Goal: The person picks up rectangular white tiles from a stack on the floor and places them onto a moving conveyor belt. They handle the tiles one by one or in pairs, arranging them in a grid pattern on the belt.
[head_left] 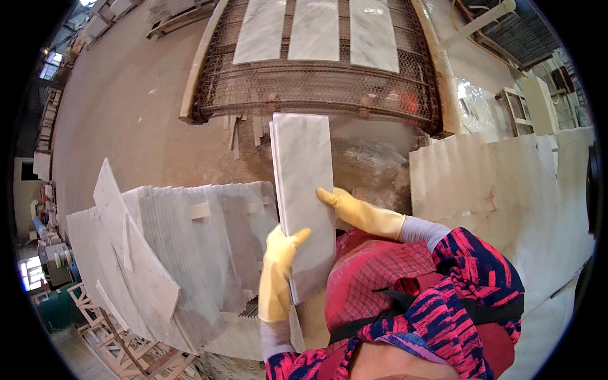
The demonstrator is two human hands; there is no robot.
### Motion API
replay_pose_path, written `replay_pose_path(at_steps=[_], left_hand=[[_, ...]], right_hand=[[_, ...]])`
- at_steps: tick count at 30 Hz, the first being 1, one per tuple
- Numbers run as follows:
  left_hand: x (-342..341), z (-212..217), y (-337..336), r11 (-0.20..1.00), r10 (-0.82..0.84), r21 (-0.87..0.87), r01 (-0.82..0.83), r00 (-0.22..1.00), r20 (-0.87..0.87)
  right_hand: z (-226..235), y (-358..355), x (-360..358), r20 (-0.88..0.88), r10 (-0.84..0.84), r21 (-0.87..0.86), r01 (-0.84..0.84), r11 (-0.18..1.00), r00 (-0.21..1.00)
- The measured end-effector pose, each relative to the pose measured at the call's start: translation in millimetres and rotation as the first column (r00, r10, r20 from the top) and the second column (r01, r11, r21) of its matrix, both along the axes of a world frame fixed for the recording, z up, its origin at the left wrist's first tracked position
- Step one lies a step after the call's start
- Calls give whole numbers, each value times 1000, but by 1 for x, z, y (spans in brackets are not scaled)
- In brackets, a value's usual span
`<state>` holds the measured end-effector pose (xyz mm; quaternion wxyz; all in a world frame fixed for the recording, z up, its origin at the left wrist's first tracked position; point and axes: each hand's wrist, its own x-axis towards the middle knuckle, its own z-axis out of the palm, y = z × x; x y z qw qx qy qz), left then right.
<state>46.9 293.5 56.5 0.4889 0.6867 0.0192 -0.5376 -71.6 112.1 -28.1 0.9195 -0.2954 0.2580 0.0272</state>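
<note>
Between my two hands I hold long white marble tiles [306,158], at least two laid flat together, since a second edge shows along the left side. My left hand [277,272], in a yellow rubber glove, grips the left edge with the thumb over the top face. The right hand [361,212], gloved the same way, clasps the right edge with its thumb on top; its other fingers are hidden underneath. Beyond the tiles' far end is a mesh conveyor [285,88]. Three similar tiles lie on it: a left one [258,31], a middle one [315,31] and a right one [373,35].
At my left stands a row of upright marble tiles [171,221], with a loose pointed piece [149,272] leaning on it. Large pale sheets or slabs [494,196] are at my right. Wooden frames [145,354] lie at the lower left, and wood scraps [235,136] near the conveyor.
</note>
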Motion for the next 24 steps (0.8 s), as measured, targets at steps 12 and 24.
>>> replay_pose_path(at_steps=[12, 24], left_hand=[[51, -53, -172, 970, -128, -235, 64, 954, -270], [55, -103, -122, 964, 15, -258, -61, 985, -174]], right_hand=[[22, -143, 10, -275, -380, -94, 369, 925, 883], [24, -164, 19, -405, -328, -128, 302, 945, 853]])
